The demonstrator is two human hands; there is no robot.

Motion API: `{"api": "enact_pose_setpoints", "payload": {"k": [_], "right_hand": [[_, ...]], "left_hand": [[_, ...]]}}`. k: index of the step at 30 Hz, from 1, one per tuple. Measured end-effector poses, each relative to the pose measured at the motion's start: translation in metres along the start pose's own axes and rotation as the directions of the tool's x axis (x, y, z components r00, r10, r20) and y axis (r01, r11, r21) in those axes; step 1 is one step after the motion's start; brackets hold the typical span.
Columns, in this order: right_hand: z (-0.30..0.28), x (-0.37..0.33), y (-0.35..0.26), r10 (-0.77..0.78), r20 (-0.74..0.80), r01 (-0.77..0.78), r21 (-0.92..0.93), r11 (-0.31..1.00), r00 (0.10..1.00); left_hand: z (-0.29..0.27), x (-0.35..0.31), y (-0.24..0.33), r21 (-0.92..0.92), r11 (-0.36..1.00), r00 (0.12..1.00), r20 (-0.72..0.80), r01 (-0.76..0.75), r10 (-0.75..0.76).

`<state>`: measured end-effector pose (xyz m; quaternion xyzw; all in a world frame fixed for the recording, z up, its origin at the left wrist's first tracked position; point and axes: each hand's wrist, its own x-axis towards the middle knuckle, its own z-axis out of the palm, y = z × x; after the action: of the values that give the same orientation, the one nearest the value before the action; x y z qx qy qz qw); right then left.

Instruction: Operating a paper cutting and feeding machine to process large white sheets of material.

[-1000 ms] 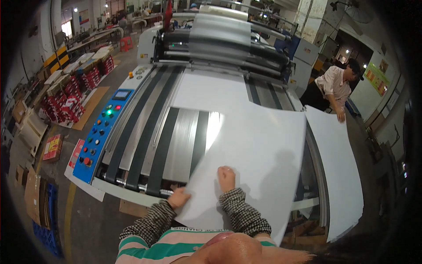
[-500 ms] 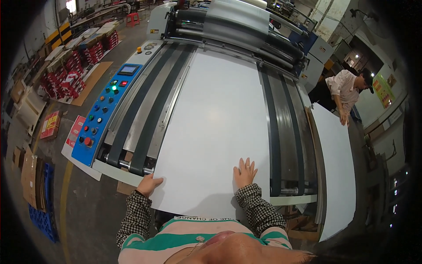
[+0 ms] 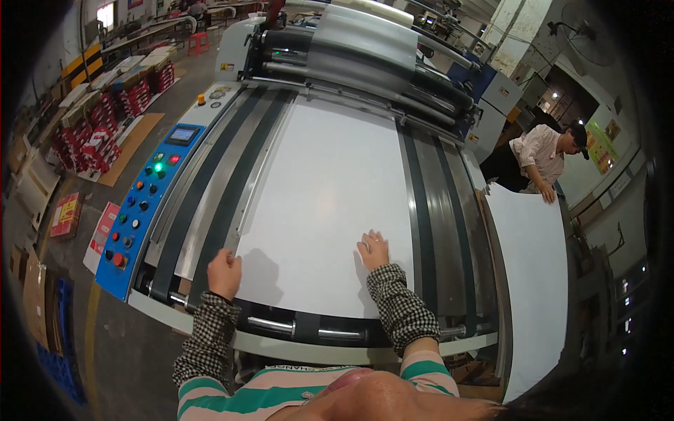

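A large white sheet (image 3: 330,182) lies on the dark belts of a machine's feed table, its far edge close to the rollers. At the sheet's near left edge is my left hand (image 3: 225,274), fingers loosely curled, with nothing visible in them. Its shadow falls on the sheet. My right hand (image 3: 373,250) is on the sheet's right part, palm down, fingers a little bent and apart.
A blue control panel (image 3: 144,210) with buttons runs along the left side. Rollers carrying clear film (image 3: 361,52) span the far end. At right, a person (image 3: 540,158) touches a stack of white sheets (image 3: 533,281). Red-and-white bundles (image 3: 98,130) stand far left.
The sheet has slid away toward the rollers, uncovering the table's near roller. My left hand has come off its edge; my right hand has moved forward with it.
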<state>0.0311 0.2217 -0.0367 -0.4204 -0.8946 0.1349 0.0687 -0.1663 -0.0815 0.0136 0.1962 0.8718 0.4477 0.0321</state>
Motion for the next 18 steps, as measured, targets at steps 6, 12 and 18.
{"api": "enact_pose_setpoints", "payload": {"k": [6, 12, 18], "right_hand": [[-0.064, -0.040, 0.146, -0.284, -0.674, 0.073, -0.324, 0.943, 0.682], [-0.155, -0.254, 0.385, 0.649, -0.724, -0.965, -0.253, 0.068, 0.235], [-0.097, -0.209, 0.308, 0.812, -0.372, -0.891, -0.116, 0.440, 0.450]], "left_hand": [[0.006, -0.005, -0.002, 0.076, 0.997, 0.999, 0.037, -0.015, 0.013], [0.006, -0.016, -0.025, 0.039, 0.998, 0.997, 0.050, 0.048, -0.050], [0.092, -0.060, 0.015, -0.167, 0.984, 0.889, 0.438, -0.064, 0.132]]}}
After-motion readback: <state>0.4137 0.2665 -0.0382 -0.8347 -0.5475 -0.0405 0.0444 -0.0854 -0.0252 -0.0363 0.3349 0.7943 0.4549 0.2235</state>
